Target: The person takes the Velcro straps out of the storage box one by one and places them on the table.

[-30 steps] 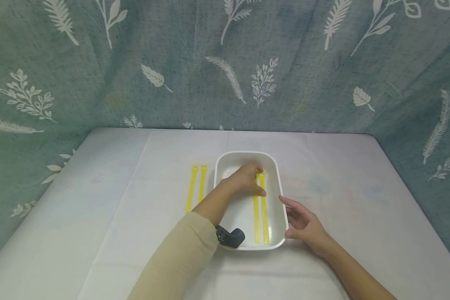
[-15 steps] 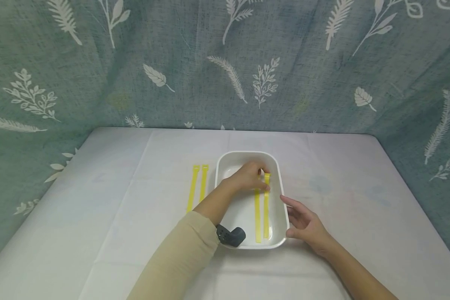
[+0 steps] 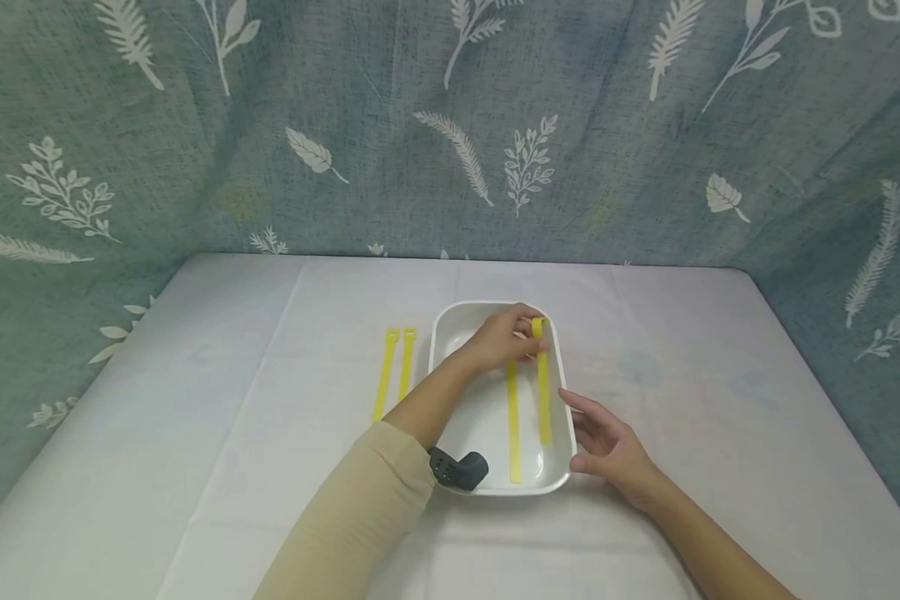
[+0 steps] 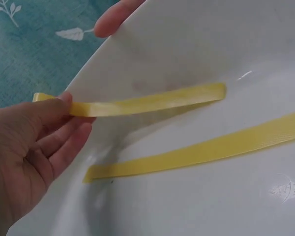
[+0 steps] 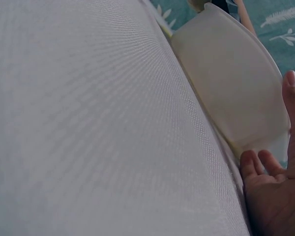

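- The tray (image 3: 476, 417) is white, smooth and glossy, with rounded corners, a thin rim and flaring walls; a faint embossed mark shows on its floor.
- The held strap (image 3: 544, 400) is yellow, flat, narrow and slightly shiny. It slants inside the tray along the right wall, its upper end at the far right corner; whether its lower end touches the floor I cannot tell.
- The second strap (image 3: 514, 433), also yellow, lies lengthwise on the tray floor, with fine ribbing on part of its surface.
- Two more yellow straps (image 3: 385, 375) lie side by side on the bench (image 3: 285, 467), just left of the tray, each with a wider, slotted head at the far end.
- White cloth with a fine weave covers the bench; behind hangs a blue-green curtain (image 3: 390, 167) printed with white leaves.
- The left hand (image 3: 498, 340) reaches over the tray and pinches the held strap near its upper end between thumb and fingers.
- The right hand (image 3: 615, 454) is loosely spread, its fingers slightly bent, touching the tray's right side and holding nothing up.
- Compared with half a second ago, the left hand and its strap have shifted right and farther away, widening the gap to the second strap.
- The right hand, the tray and the straps on the bench stay practically where they were.
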A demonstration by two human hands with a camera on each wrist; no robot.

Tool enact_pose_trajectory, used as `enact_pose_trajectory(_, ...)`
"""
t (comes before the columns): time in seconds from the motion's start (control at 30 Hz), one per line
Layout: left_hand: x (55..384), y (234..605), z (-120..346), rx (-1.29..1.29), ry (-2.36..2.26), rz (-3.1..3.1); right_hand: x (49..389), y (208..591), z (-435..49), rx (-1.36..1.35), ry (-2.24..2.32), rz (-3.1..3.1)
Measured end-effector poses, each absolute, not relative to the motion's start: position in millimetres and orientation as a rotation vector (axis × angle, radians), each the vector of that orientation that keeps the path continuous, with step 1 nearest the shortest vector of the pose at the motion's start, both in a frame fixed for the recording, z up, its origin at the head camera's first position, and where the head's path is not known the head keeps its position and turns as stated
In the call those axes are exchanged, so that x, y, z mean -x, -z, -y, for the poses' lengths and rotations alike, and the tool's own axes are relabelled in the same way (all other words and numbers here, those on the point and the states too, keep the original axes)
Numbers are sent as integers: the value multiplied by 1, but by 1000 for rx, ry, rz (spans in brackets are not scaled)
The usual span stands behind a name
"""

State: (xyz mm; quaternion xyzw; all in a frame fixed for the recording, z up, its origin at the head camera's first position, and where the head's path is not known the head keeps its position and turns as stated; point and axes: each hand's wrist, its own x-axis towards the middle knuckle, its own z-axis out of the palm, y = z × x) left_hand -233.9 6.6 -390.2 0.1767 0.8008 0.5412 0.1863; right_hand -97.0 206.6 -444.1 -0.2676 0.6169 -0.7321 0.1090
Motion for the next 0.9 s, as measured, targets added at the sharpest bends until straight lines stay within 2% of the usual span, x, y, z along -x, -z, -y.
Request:
enact_pose_trajectory(0.17,235,388,-5,-454,-1690,-2179,97,444,-206,777,2161,-1805)
enact_pose_trajectory(0.33,234,384,-2,-527,-1798,-2081,96,444,-205,779,2170,-1799)
enact_pose_trajectory(0.9,230,376,0,-649,-1854,-1910,97,444,-205,819,2176,-1793)
